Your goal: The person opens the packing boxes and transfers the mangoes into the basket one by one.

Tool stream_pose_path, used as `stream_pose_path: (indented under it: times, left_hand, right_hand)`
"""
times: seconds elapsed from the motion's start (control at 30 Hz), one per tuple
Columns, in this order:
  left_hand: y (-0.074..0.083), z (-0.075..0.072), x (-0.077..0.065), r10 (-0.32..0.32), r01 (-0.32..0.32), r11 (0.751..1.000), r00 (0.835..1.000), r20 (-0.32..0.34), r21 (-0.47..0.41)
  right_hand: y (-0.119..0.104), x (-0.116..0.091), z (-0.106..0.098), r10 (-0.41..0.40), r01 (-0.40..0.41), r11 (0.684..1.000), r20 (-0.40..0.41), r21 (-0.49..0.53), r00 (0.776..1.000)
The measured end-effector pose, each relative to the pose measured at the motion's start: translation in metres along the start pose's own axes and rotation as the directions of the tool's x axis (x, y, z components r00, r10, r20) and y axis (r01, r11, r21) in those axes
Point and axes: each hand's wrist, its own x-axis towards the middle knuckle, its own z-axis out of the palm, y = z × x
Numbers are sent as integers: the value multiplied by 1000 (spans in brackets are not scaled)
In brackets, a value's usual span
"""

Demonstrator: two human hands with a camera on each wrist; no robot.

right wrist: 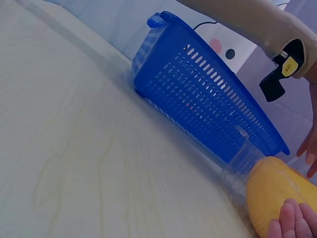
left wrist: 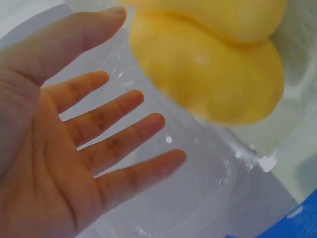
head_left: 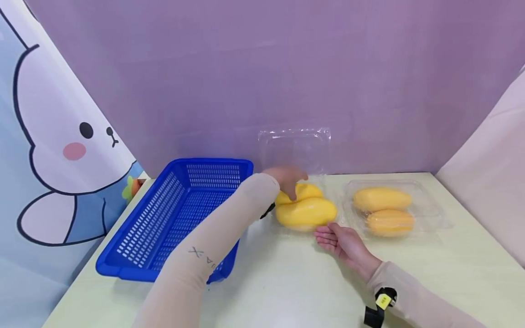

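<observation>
Two yellow mangoes lie side by side in a clear plastic clamshell, the front mango (head_left: 306, 213) nearer me and the rear mango (head_left: 307, 191) behind it. The clamshell's transparent lid (head_left: 294, 152) stands raised at the back. My left hand (head_left: 288, 176) is over the rear mango; in the left wrist view its fingers (left wrist: 133, 176) are straight and spread, apart from the fruit. At the clamshell's front right, my right hand (head_left: 346, 245) has its palm turned up and its fingers loosely extended beside the front mango. Whether they touch it I cannot tell.
A blue slotted basket (head_left: 172, 159) stands on the table (head_left: 287, 287) at left. Another clear clamshell (head_left: 430, 209), lid down, sits at right around two orange-yellow fruits (head_left: 381, 199). A purple cloth backdrop (head_left: 262, 82) rises behind, with a cartoon-printed cloth (head_left: 49, 114) at left.
</observation>
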Motion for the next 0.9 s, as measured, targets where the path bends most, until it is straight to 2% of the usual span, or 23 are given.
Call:
stream_pose_path:
  times: [0.1,0.2,0.43,0.67,0.77,0.9]
  left_hand:
    - [2,8,3,-10,10,1000,1000,21,-12]
    - [2,13,6,-15,15,1000,1000,-5,-18]
    - [-1,14,5,-35,35,999,999,-17,-5]
    - [-7,25,13,-46,49,996,998,-44,78]
    - [-11,27,15,-72,74,996,997,-39,45]
    - [-10,27,10,-95,95,995,994,-53,11]
  right_hand:
    - [1,-1,0,8,-8,1000,-9,1,1000]
    - [2,-2,1,-2,1,1000,-20,-1,1000]
    - [1,-2,6,-13,13,1000,-17,-9,1000]
    - [0,-5,7,-15,15,1000,0,-9,1000]
    - [-1,-5,8,-8,8,1000,1,-11,1000]
    - [-3,-5,9,-3,3,1000,-9,-13,1000]
